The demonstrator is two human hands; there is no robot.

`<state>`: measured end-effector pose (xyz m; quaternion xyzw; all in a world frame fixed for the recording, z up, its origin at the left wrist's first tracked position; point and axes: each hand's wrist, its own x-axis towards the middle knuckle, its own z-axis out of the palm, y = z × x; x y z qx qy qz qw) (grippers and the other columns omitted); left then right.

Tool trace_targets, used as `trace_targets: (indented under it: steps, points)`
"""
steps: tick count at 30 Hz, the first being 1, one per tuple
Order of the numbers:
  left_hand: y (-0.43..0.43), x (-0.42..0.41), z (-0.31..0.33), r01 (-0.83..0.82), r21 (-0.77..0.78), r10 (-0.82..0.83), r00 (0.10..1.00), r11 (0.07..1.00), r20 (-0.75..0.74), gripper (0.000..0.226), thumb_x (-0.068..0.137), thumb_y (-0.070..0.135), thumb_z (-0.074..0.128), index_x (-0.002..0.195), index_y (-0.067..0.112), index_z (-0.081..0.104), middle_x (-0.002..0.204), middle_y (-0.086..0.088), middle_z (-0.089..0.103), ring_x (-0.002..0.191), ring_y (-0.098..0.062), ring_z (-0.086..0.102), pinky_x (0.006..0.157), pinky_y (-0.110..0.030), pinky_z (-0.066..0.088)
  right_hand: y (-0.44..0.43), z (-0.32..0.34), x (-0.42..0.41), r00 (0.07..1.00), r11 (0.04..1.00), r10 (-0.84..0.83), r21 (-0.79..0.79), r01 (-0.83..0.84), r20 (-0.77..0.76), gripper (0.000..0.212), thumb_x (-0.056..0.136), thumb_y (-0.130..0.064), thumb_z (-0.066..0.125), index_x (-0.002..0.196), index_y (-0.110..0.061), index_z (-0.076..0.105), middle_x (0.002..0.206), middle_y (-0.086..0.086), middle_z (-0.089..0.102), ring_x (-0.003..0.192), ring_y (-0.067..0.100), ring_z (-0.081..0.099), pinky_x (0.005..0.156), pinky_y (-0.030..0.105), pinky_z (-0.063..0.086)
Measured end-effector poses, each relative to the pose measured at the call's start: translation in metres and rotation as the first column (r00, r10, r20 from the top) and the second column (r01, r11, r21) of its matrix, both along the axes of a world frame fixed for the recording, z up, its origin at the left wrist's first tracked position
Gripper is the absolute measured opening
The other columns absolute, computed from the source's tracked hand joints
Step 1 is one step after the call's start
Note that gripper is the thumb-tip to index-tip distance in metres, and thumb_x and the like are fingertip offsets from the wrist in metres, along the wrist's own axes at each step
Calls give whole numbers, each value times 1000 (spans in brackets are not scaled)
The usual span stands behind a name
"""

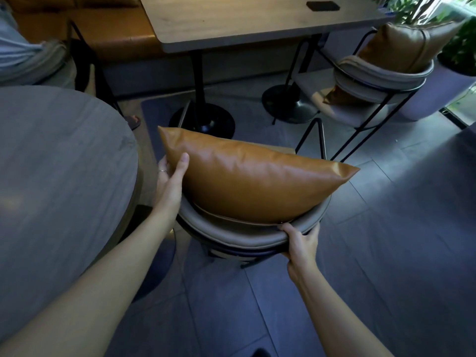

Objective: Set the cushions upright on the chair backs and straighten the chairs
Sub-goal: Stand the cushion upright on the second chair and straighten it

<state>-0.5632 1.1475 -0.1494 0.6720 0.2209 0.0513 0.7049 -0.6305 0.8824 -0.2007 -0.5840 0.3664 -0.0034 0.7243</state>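
Left hand (172, 176): clasps the left end of the tan cushion (253, 181), thumb lying on its near face, fingers hidden behind; a ring shows on one finger.
Right hand (301, 242): closed around the right part of the backrest (231, 234), thumb on the top edge, fingers curled beneath.
Tan cushion: stands on its long edge inside the curved backrest of the near chair (313, 140), leaning against it, its right corner reaching past the backrest's right end.
Near chair: grey padded back on a black wire frame, on the tiled floor (386, 228) between the round table (56, 171) and the rectangular table (257, 21).
Second chair (381, 78): at the rectangular table's right corner, with its own cushion (401, 45) upright against its back.
Rectangular table: a dark flat object (323, 6) lies near its far right edge.
Plants (461, 45): beside the second chair, at right.
Upper left: another person's clothing (23, 52), blurred.
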Motion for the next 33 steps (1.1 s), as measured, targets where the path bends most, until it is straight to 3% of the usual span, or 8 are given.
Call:
trace_targets:
  steps: [4,9,13,20,26,31,33]
  points:
    - [-5,20,2,-70,-5,70,997,998,-32,66,89,61,64,144,31,41,123,16,58,101,8,53,79,-17,40,-8,0,23,998,997,66,25,-66,5,106,79,-6,81,163,-35,23,155,9,52,131,38,57,107,66,49]
    - [-3,45,-3,-127,29,128,991,991,-36,67,93,59,61,149,30,39,138,10,55,123,-12,54,107,-35,40,-13,-1,69,992,992,128,18,-128,6,108,80,-6,80,164,-38,19,150,7,55,124,36,61,103,65,53]
    - [-4,66,-7,-176,28,177,983,984,-47,73,92,61,61,154,31,36,149,5,54,131,-18,53,115,-42,38,-17,-1,107,986,986,165,7,-165,0,106,81,-4,78,163,-40,22,136,5,62,106,30,68,90,58,61]
    - [-3,97,-8,-236,-53,231,969,970,-83,68,92,58,63,152,31,44,133,8,59,109,-12,58,93,-29,42,-22,-3,168,962,962,272,-26,-273,-24,99,81,-4,78,161,-33,27,139,12,63,111,39,67,92,65,59]
    - [-2,127,-10,-278,-81,274,960,957,-62,66,94,52,63,152,28,41,130,5,57,105,-13,56,92,-32,40,-20,-3,215,944,942,330,-51,-331,-27,97,81,-5,78,160,-27,28,138,15,63,112,40,66,95,66,57]
    - [1,161,-13,-295,-106,291,955,950,-53,67,95,51,62,153,28,38,132,5,58,109,-15,57,87,-27,41,-18,-2,261,931,927,361,-89,-364,-43,77,82,-3,76,147,-24,42,123,18,69,102,41,70,79,58,62]
    - [2,173,-15,-297,-100,293,955,950,-51,69,94,54,62,154,30,35,134,6,58,103,-8,58,87,-25,41,-17,-3,278,927,921,373,-105,-376,-47,69,82,-3,75,141,-23,46,122,21,69,101,41,70,76,53,61]
